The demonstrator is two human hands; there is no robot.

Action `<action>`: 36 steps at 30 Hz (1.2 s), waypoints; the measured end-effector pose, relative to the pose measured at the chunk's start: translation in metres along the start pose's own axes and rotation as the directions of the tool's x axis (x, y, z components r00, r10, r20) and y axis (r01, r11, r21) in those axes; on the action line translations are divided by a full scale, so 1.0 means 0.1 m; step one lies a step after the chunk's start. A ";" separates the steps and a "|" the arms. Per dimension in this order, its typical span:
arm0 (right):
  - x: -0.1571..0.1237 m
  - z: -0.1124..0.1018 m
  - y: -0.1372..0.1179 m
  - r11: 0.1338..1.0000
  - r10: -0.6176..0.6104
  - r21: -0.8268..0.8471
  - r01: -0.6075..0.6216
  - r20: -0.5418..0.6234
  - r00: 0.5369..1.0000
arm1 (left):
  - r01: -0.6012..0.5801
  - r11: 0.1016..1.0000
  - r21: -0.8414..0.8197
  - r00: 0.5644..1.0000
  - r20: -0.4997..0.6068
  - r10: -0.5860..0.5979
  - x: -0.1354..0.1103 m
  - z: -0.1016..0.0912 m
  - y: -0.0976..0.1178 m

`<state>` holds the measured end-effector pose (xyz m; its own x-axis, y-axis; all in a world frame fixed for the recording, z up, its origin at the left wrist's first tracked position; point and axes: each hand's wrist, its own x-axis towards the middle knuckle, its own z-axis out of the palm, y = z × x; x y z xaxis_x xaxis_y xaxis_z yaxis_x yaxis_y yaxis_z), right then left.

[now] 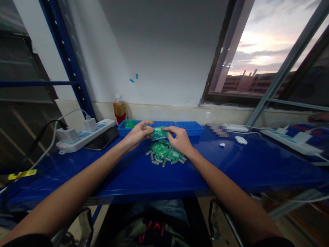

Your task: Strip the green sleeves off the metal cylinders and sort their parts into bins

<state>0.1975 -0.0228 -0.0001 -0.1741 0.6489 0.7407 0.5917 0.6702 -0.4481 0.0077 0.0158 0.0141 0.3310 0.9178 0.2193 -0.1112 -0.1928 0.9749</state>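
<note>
Between my two hands is a small green plastic bag (pixel 158 134), lifted above a pile on the table. My left hand (pixel 140 133) pinches its left upper corner with thumb and fingers. On the other side, my right hand (pixel 179 137) grips the right upper corner. Below the bag lies a heap of green plastic pieces (pixel 164 151), mixed with several small silvery metal cylinders (pixel 163 162) around its front edge. What the bag contains I cannot make out.
Behind my hands stands a blue divided tray (pixel 190 128), with green pieces in its left compartment. A drink bottle (pixel 120 110), a phone (pixel 101 139) and a power strip (pixel 86 135) are at the left. Earbuds (pixel 222 145) and their white case (pixel 241 140) lie right.
</note>
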 end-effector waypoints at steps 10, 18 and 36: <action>0.06 0.09 0.13 0.813 0.387 0.428 -0.395 0.109 0.916 | -0.249 0.931 0.268 0.961 -0.052 0.272 0.06 -0.02 -0.06; 0.03 0.11 0.12 0.886 0.384 0.204 -0.417 0.182 0.905 | -0.344 0.843 0.413 0.936 0.074 0.345 0.05 -0.02 -0.10; -0.02 0.04 -0.02 0.922 -0.090 -0.355 0.153 0.188 0.978 | 0.326 0.943 -0.072 0.944 0.072 -0.321 0.02 -0.01 -0.01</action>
<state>0.1937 -0.0237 -0.0024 -0.3714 0.6423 0.6704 0.7988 0.5892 -0.1220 0.0072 0.0183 0.0134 0.4154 0.9037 -0.1034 -0.0644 0.1426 0.9877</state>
